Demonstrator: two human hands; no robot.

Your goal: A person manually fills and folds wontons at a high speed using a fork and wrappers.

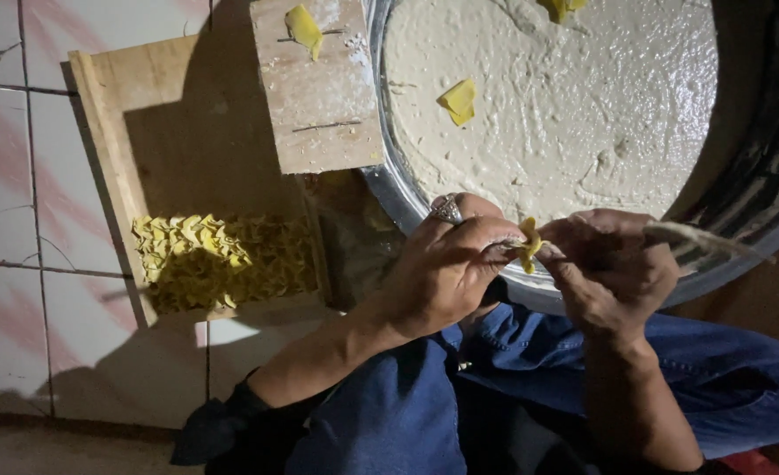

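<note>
1. I see both hands meeting just over the near rim of the metal basin [389,189], above the lap in blue trousers [425,396]. The left hand [447,268], with a ring [447,209] on one finger, and the right hand [614,268] pinch a small yellow wrapper [528,246] between their fingertips.

2. Grip state: the left fingers are closed together on the wrapper's left edge. The right thumb and forefinger close on its right edge, while the same hand also carries a thin flat spatula [702,237] that sticks out to the right, smeared with paste.

3. Handling, as I judge it: the wrapper looks thin, soft and very light, and it folds where it is pinched. It would tear or smear rather than resist, so I would hold it by the edges with fingertip pressure only, never across the filled middle.

4. The pale filling paste [583,114] in the basin looks wet, sticky and glossy. Anything that touches it will cling. Two loose yellow scraps [458,99] lie on its surface.

5. To the left, a wooden tray [99,132] on the tiled floor [3,176] holds a packed row of folded yellow dumplings [222,255]. They look crumpled and delicate, touching one another.

6. A smaller wooden board [319,97] lies across the tray's upper right corner beside the basin, with one yellow piece [304,28] on it.
</note>
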